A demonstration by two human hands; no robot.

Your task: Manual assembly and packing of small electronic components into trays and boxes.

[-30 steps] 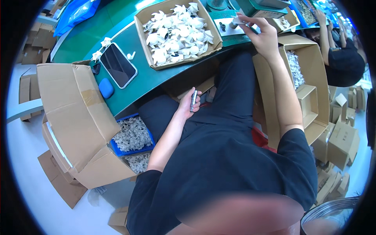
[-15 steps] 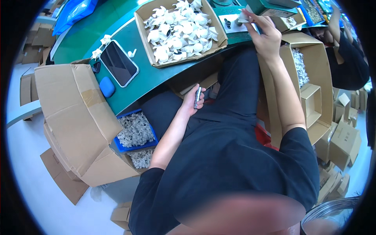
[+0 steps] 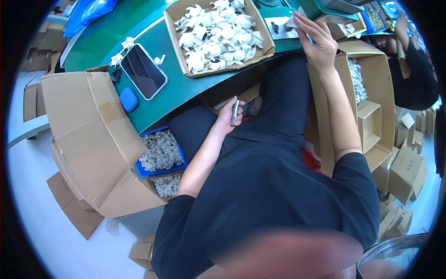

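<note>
My left hand [image 3: 227, 115] is closed round a short silver metal cylinder [image 3: 235, 111], held upright above my lap. My right hand [image 3: 321, 45] reaches out over the bench and pinches a small white piece [image 3: 291, 21] between thumb and fingers. That piece is at a white plate [image 3: 278, 29] with dark round pegs on it; the fingers partly hide it, so I cannot tell whether it sits on a peg. Left of the plate, a shallow cardboard box [image 3: 187, 69] holds many white plastic parts [image 3: 227, 31] with pointed fins.
A phone [image 3: 141, 72], a blue case [image 3: 128, 99] and a white earbud [image 3: 160, 59] lie on the green bench [image 3: 153, 111]. Tall cartons [image 3: 88, 130] flank me; a blue bin [image 3: 186, 165] of small pale parts is at left. Another person [image 3: 413, 79] sits at right, beyond an open carton [image 3: 378, 65].
The whole view has shifted slightly. My right hand is still at the white plate with the white piece, and the left still holds the cylinder.
</note>
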